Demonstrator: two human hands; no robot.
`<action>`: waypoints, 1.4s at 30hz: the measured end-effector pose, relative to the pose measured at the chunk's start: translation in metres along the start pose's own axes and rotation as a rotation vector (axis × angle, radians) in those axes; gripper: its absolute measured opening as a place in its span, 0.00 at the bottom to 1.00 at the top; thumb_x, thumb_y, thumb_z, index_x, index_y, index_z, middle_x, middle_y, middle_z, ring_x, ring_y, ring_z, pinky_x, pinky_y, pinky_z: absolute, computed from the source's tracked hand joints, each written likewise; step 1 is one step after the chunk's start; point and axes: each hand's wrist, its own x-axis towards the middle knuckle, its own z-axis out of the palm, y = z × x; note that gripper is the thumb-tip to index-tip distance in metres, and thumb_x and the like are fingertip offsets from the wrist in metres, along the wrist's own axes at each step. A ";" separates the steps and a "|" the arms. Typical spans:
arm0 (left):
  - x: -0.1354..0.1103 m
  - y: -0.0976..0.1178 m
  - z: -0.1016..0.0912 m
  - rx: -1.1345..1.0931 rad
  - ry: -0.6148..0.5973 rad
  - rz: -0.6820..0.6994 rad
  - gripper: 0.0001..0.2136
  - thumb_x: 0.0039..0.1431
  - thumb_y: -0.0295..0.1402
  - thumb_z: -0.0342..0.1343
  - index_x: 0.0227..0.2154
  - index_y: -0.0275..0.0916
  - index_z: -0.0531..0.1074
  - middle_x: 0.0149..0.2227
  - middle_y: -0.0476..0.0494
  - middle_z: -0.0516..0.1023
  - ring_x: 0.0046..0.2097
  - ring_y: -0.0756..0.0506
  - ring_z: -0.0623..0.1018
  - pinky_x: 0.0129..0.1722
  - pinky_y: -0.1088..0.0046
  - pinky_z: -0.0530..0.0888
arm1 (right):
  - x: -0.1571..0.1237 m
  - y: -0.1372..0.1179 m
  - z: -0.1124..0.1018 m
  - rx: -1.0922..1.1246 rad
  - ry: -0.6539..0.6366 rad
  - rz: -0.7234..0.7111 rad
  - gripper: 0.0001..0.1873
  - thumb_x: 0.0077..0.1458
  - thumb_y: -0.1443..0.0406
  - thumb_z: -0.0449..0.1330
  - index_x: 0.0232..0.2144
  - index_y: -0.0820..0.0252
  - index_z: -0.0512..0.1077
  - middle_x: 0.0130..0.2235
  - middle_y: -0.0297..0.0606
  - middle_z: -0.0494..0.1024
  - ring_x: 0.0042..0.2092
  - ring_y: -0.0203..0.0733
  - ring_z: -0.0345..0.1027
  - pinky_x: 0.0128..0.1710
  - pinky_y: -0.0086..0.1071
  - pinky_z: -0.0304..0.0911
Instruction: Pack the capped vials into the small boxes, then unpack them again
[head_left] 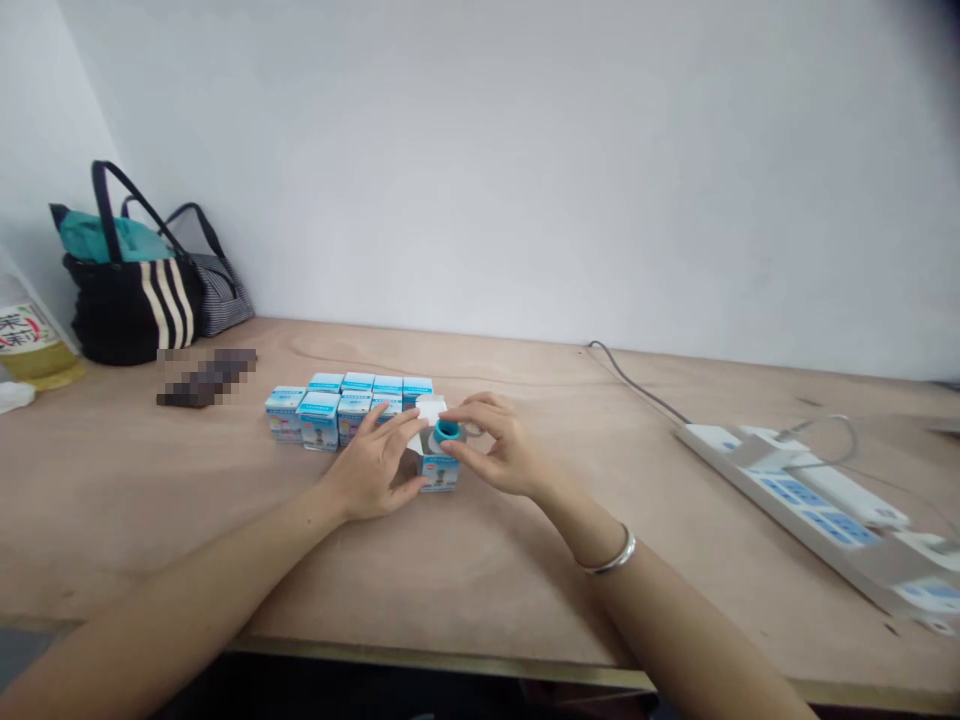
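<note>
A small blue and white box (pixel 439 475) stands on the table with its top flaps raised. My left hand (pixel 371 470) grips its left side, the thumb low near the front and the fingers up by the flap. Inside the box's mouth sits a blue ring-shaped part (pixel 447 430), like a round collar or cap; its lower portion is hidden by the box. My right hand (pixel 499 445) pinches this ring between thumb and fingertips from the right. Several closed boxes (pixel 320 420) of the same print stand in two rows just left of the open one.
On the right lies a long white power strip (pixel 795 500) with plugs, its grey cable (pixel 637 380) running to the wall. A black striped bag (pixel 135 305), a grey bag (pixel 221 290) and a bottle of yellow liquid (pixel 34 340) stand at the left, near a blurred-out dark item (pixel 206 378).
</note>
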 end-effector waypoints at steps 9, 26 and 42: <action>0.000 -0.001 -0.001 0.063 -0.044 0.061 0.21 0.56 0.37 0.51 0.53 0.40 0.60 0.56 0.38 0.67 0.60 0.39 0.63 0.61 0.52 0.48 | -0.007 0.039 0.003 -0.094 0.019 0.234 0.14 0.60 0.60 0.50 0.39 0.60 0.73 0.38 0.43 0.76 0.41 0.42 0.68 0.42 0.37 0.62; 0.001 0.000 -0.002 0.105 -0.044 0.049 0.17 0.56 0.37 0.51 0.48 0.40 0.67 0.54 0.38 0.69 0.59 0.39 0.65 0.62 0.52 0.49 | -0.024 0.075 0.014 -0.361 -0.235 0.455 0.03 0.51 0.70 0.57 0.25 0.61 0.69 0.32 0.42 0.70 0.37 0.40 0.65 0.38 0.30 0.59; 0.001 -0.001 -0.001 0.126 -0.026 0.071 0.19 0.56 0.38 0.51 0.49 0.38 0.66 0.54 0.38 0.69 0.59 0.39 0.64 0.62 0.52 0.49 | -0.003 -0.009 0.007 0.354 0.050 0.186 0.13 0.56 0.54 0.55 0.30 0.57 0.67 0.44 0.41 0.65 0.49 0.44 0.59 0.51 0.43 0.56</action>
